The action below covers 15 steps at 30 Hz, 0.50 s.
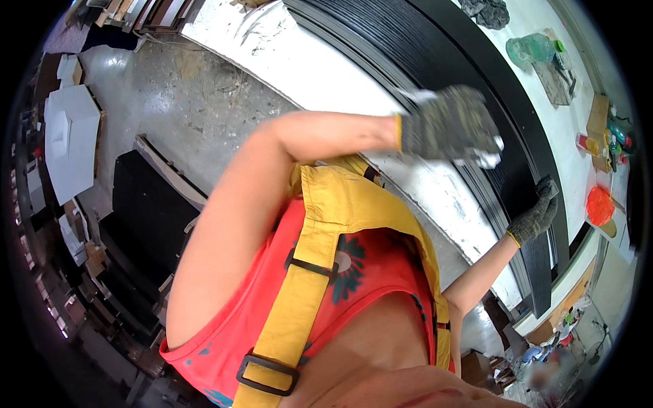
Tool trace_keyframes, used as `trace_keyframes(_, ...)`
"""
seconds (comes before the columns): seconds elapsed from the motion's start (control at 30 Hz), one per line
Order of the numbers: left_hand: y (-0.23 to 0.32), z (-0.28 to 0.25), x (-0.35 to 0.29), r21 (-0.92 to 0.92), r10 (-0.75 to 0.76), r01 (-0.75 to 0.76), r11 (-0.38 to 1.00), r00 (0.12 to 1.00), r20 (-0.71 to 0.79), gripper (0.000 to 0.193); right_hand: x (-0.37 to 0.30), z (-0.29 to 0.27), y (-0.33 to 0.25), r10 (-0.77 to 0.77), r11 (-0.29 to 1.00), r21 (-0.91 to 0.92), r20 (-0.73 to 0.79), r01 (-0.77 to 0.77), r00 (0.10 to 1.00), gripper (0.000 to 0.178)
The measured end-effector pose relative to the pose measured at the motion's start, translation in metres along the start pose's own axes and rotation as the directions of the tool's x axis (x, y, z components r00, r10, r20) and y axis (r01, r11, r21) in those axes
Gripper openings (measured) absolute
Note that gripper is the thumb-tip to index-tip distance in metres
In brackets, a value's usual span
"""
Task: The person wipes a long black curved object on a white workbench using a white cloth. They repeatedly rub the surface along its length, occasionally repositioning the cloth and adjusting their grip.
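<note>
A long black panel (435, 54) lies on a white workbench (272, 47) and runs from the top centre down to the right. My left hand (449, 126), in a grey work glove, rests flat on the stack of black strips at the panel's near edge; it is blurred. My right hand (537, 214), also gloved, grips the panel's near edge further down to the right. My orange shirt and yellow apron straps fill the lower centre.
Green plastic bottles (534, 47), a dark cloth (486, 12), an orange bag (600, 204) and small tools lie on the bench beyond the panel. Black boards (146, 204) and white blocks (68, 136) stand on the grey concrete floor at left.
</note>
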<state>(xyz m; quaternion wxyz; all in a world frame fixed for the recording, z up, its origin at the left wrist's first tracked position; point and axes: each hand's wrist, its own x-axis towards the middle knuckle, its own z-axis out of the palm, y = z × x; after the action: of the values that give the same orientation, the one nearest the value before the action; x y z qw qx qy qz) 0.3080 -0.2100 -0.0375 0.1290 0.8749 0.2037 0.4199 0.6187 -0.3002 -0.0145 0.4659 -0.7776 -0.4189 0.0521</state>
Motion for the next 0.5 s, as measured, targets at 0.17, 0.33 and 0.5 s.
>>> trace_keyframes(0.17, -0.08, -0.094, -0.043, 0.133, -0.094, 0.116, 0.984, 0.983, -0.161, 0.02, -0.003, 0.009, 0.006, 0.003, 0.994, 0.109, 0.014, -0.004, 1.0, 0.043)
trace_keyframes(0.33, -0.149, -0.175, -0.106, 0.153, -0.361, 0.468, 0.87, 0.818, -0.447, 0.024, -0.003, 0.002, -0.008, -0.031, 0.999, 0.039, -0.004, 0.031, 1.0, 0.04)
trace_keyframes(0.5, -0.187, -0.256, -0.131, 0.147, -0.584, 0.848, 0.509, 0.465, -0.665, 0.031, -0.006, 0.001, -0.011, 0.0, 0.997, 0.074, 0.0, 0.0, 1.0, 0.04)
